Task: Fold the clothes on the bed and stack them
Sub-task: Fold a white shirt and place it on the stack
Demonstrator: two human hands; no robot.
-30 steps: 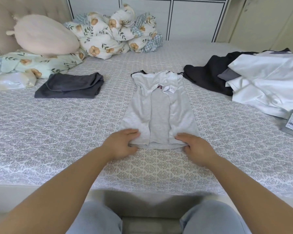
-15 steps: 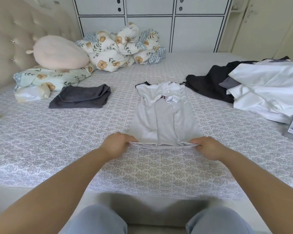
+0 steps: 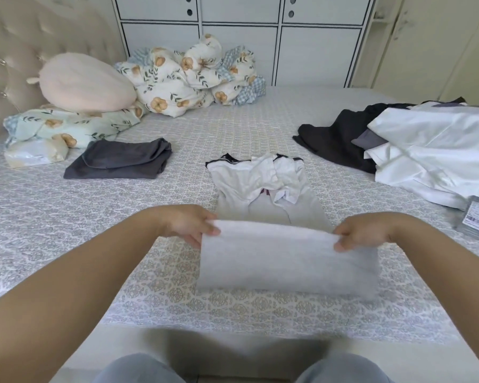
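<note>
Both hands grip the near hem of a light grey top (image 3: pixel 271 189) that lies in the middle of the bed (image 3: pixel 177 272). The left hand (image 3: pixel 188 223) pinches the hem's left corner, thumb on the near face and fingers behind. The right hand (image 3: pixel 360 230) pinches the right corner the same way. The hem is lifted off the bed, so the lower part of the top hangs as a blurred sheet between the hands, with its fold resting on the bedspread. The upper part lies flat beyond the hands, sleeves folded in, collar at the far end.

A folded dark grey garment (image 3: pixel 119 160) lies on the bed to the left, well apart from the top. To the right sits a loose pile: a black garment (image 3: pixel 329 139) partly under a white garment (image 3: pixel 437 147). A small labelled packet (image 3: pixel 474 221) lies just beside the pile's near edge. At the head of the bed are a pink pillow (image 3: pixel 86 84) on a floral pillow (image 3: pixel 67 125), and a bunched floral quilt (image 3: pixel 188 76). White cabinets (image 3: pixel 241 37) stand behind.
</note>
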